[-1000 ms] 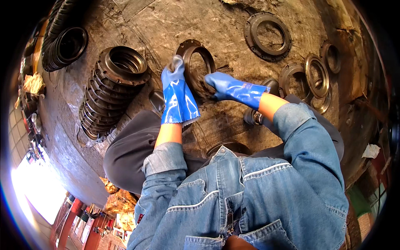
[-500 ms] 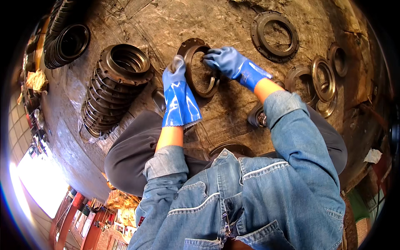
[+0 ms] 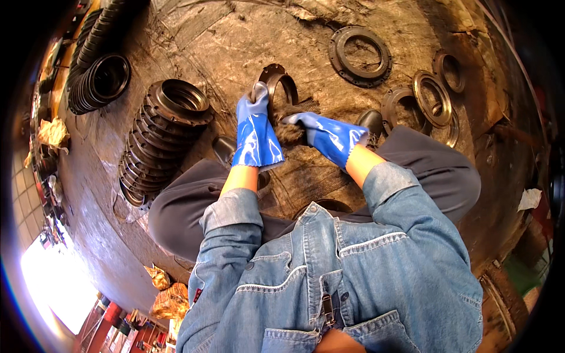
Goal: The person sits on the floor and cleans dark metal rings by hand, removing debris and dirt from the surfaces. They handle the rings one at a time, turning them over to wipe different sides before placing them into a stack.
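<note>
I see the ribbed stack of rings (image 3: 159,138) left of the metal ring (image 3: 276,82). My left hand (image 3: 254,126) grips that ring's rim upright; keep it steady. My right hand's (image 3: 326,135) fingers pinch a fibrous wad (image 3: 289,130) just below it; rub firmly.

Your view is sharp and warmly lit at the centre, glare shines on the blue gloves (image 3: 257,132), a blown-out white patch burns at the lower left, and the fisheye bends everything toward a black rim where the stacked rings (image 3: 159,135) go dim and soft.
</note>
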A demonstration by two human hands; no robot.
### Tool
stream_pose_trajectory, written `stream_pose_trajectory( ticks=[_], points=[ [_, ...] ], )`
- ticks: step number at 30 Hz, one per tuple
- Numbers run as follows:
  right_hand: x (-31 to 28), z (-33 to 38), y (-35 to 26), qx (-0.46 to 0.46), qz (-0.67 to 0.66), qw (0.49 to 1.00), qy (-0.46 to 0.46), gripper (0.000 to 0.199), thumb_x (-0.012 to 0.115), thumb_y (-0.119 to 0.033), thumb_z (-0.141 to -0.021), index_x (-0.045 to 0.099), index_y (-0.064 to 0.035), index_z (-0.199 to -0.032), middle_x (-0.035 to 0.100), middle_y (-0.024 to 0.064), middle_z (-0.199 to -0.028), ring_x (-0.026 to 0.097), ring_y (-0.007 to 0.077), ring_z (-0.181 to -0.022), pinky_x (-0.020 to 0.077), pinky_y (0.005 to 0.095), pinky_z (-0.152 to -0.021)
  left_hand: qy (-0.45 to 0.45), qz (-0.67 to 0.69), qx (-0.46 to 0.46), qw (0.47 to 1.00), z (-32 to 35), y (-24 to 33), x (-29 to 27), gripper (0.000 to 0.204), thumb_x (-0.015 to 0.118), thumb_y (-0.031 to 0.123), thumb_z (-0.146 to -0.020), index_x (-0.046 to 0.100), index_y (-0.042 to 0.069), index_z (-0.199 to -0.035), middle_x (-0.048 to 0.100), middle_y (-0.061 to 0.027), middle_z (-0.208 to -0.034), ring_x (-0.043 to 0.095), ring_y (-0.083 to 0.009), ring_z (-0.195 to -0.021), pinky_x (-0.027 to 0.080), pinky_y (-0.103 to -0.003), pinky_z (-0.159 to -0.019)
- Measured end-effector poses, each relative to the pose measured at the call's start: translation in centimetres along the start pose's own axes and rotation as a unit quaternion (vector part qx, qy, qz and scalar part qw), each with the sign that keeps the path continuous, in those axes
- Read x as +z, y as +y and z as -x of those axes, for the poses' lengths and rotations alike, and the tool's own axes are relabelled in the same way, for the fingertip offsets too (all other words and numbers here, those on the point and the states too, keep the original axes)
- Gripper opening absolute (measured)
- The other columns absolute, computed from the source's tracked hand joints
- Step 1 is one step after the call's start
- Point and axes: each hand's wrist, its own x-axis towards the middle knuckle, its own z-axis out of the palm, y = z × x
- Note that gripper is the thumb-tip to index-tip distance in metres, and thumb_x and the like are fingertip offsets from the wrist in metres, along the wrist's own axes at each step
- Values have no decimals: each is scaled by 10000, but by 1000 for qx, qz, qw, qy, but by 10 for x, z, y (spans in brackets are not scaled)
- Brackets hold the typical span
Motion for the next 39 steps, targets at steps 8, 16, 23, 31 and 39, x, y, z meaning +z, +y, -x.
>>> stream_pose_trajectory(
  ticks=[8, 16, 23, 31, 39],
  points=[
    [-73, 97, -62, -175, -163, 966, 100, 405, 586, -118, -947, 580, 34, -1323, 682, 213, -1204, 704, 377, -1000, 611, 546, -822, -138, -198, 55, 969, 40, 20, 5, 581, 806, 415, -860, 670, 38, -1281, 760, -160, -1045, 739, -269, -943, 588, -365, -852],
    [-35, 146, -77, -276, 88, 927, 238, 674, 721, -90, -905, 405, 144, -1453, 576, 319, -1398, 571, 393, -1317, 475, 437, -1118, -273, -398, 416, 771, 54, 44, -17, 547, 801, 343, -813, 670, 109, -1289, 670, -168, -1316, 628, -375, -1221, 510, -423, -1043],
    [-59, 61, -32, -193, 86, 946, 244, 448, 858, -50, -790, 681, -27, -1201, 747, 99, -1009, 714, 216, -849, 584, 360, -739, 31, -389, 431, 814, 54, 35, -12, 768, 883, 92, -659, 593, 44, -1369, 624, -199, -1394, 572, -381, -1322, 451, -396, -1159],
    [5, 85, -30, -145, 108, 949, 260, 601, 836, -161, -795, 601, 42, -1310, 723, 141, -1139, 703, 252, -993, 564, 358, -880, -72, 460, -218, 858, 7, -61, -61, 492, 567, 193, -939, 530, -37, -1373, 643, -197, -1328, 641, -383, -1186, 530, -456, -1038],
    [-46, 34, -14, -126, 334, 868, 346, 580, 714, -148, -895, 515, 5, -1418, 669, 136, -1206, 656, 221, -1041, 558, 331, -871, -45, 307, -136, 941, 6, -13, -30, 805, 476, 613, -1040, 378, -7, -1543, 557, -229, -1406, 584, -352, -1263, 473, -439, -1075]
  ],
)
